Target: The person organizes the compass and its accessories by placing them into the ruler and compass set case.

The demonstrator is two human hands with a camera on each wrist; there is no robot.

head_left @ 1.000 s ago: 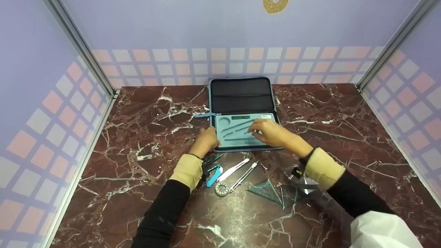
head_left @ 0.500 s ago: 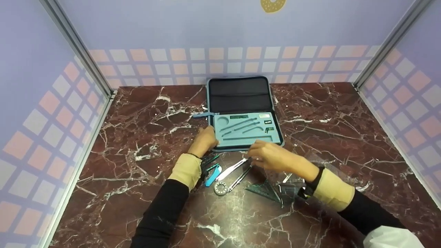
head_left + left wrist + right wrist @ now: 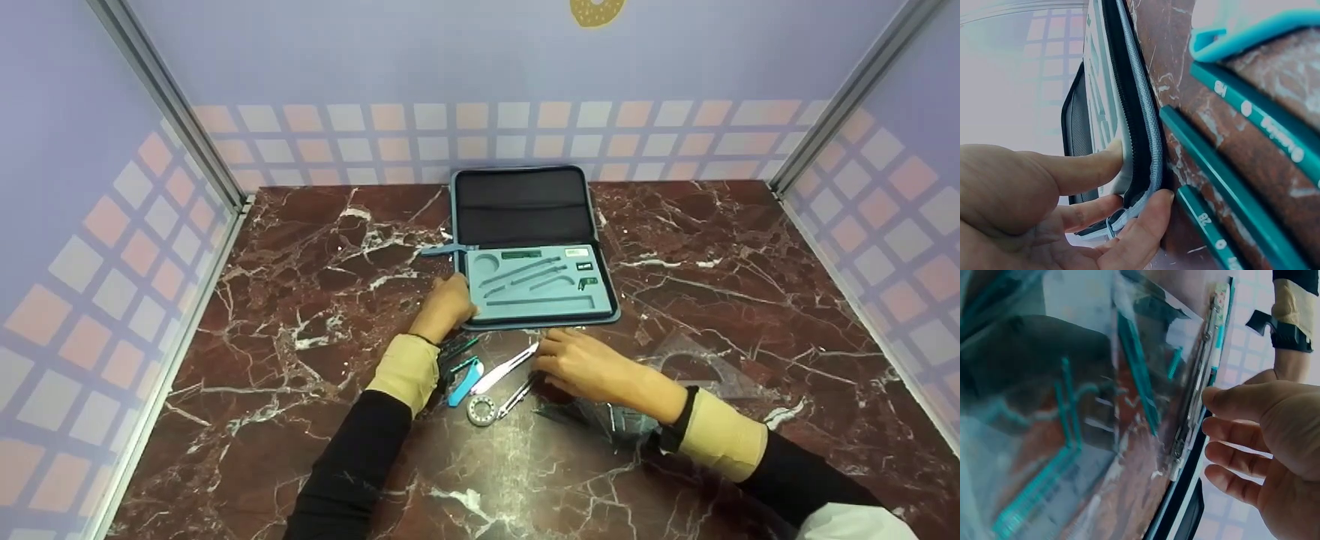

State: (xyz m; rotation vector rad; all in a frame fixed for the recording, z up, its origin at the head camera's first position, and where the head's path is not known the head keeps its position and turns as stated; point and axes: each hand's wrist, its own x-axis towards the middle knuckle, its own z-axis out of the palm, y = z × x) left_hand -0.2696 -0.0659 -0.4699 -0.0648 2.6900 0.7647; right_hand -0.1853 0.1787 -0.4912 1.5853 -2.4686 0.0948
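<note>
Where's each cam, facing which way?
Head: worn on head, facing forward and down at the open case; left hand, right hand, forearms show.
Left wrist: worn there, facing the case's edge and green pencils; thumb and fingers show.
Right wrist: worn there, facing a slim metal tool; right hand, left forearm show.
Head and left wrist share left hand gripping the case.

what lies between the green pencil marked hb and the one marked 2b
Another green pencil, with marbled tabletop on either side, seen in the left wrist view.
</note>
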